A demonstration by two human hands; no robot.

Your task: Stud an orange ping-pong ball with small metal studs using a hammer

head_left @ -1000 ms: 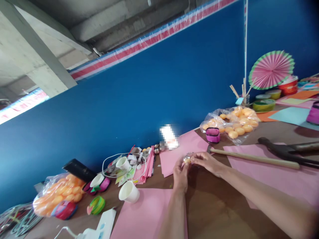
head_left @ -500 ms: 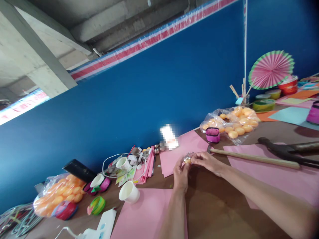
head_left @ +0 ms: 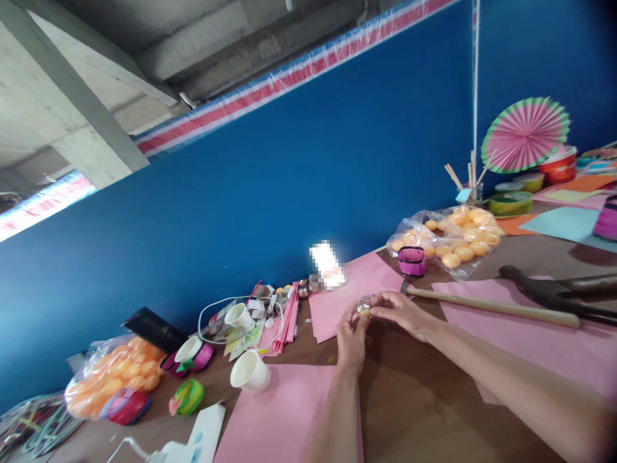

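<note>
My left hand [head_left: 351, 337] and my right hand [head_left: 401, 313] meet over the brown table [head_left: 414, 399], both pinching a small orange ball with silvery glitter on it [head_left: 363, 307]. The ball is held just above the table, at the near edge of a pink paper sheet [head_left: 347, 289]. A wooden stick [head_left: 486, 305] lies just right of my right hand.
Clear bags of orange balls lie at the back right [head_left: 448, 241] and the far left [head_left: 108, 376]. White paper cups [head_left: 249, 372], tape rolls [head_left: 187, 395], a magenta tape roll [head_left: 411, 260], pink sheets [head_left: 284, 418], a dark tool [head_left: 554, 292] and a pink paper fan [head_left: 525, 134] surround the hands.
Both hands stay together on the small ball; they have shifted only slightly, with small finger movements.
</note>
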